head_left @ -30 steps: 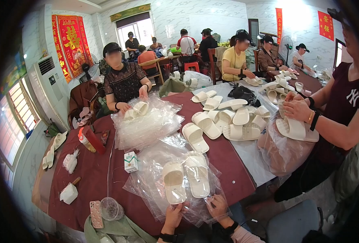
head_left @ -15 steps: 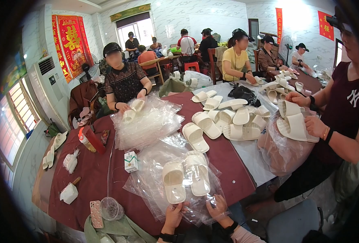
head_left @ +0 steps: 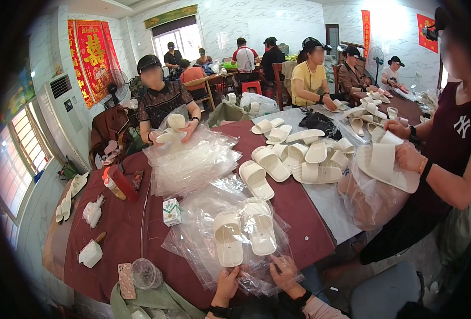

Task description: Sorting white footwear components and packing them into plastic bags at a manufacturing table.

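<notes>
Two cream slippers, one on the left [head_left: 228, 247] and one on the right [head_left: 260, 234], lie side by side with their heels toward me. Clear plastic film covers them, and they appear to be inside a clear plastic bag [head_left: 193, 234] on top of a pile of similar bags. Just below the left slipper's heel, my left hand [head_left: 227, 284] is closed on the bag's near edge. My right hand [head_left: 285, 273] pinches the same edge near the right slipper's heel. Glare on the film hides some of its folds.
Loose cream slippers [head_left: 294, 157] are heaped on the right. A small white box [head_left: 172, 211], a phone [head_left: 126, 280] and a round clear tub [head_left: 146, 274] are left of the bags. Across the table a co-worker [head_left: 163, 101] handles slippers; another person [head_left: 432, 138] stands at right.
My hands and the two slippers are nearly still; my right fingers shift slightly along the bag's edge. The co-worker opposite lifts slippers upright, and the person at right turns a slipper.
</notes>
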Demonstrator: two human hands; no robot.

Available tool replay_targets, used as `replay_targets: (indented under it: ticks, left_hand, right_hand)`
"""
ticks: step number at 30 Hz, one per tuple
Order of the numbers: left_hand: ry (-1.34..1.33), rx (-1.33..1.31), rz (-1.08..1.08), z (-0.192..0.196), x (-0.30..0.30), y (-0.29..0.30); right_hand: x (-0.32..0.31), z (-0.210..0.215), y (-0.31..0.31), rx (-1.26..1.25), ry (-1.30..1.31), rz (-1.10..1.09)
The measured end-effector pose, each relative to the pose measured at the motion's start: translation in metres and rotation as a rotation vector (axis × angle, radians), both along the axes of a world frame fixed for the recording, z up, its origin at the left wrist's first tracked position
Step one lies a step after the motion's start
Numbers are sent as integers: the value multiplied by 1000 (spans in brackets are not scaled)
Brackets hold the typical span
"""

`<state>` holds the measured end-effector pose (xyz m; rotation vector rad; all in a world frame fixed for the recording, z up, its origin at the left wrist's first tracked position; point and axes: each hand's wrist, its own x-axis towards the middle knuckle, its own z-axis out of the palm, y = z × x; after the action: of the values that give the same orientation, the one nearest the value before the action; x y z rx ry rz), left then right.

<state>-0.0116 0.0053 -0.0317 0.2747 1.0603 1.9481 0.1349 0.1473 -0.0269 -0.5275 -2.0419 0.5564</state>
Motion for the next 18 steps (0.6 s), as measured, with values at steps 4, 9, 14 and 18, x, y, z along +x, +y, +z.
replay_targets:
  ticks: [4, 9, 14, 18]
  left_hand:
    - [-10, -9, 7, 3, 2, 1]
    - [41, -47, 10, 0, 0, 0]
    - [11, -28, 6, 2, 1, 0]
    - [4, -8, -11, 0, -1, -1]
  right_hand:
    - [1, -4, 0, -14, -10, -2]
    - [1, -3, -1, -14, -10, -1]
    - [0, -1, -2, -119, -63, -29]
    - [-2, -1, -1, -63, -43, -43]
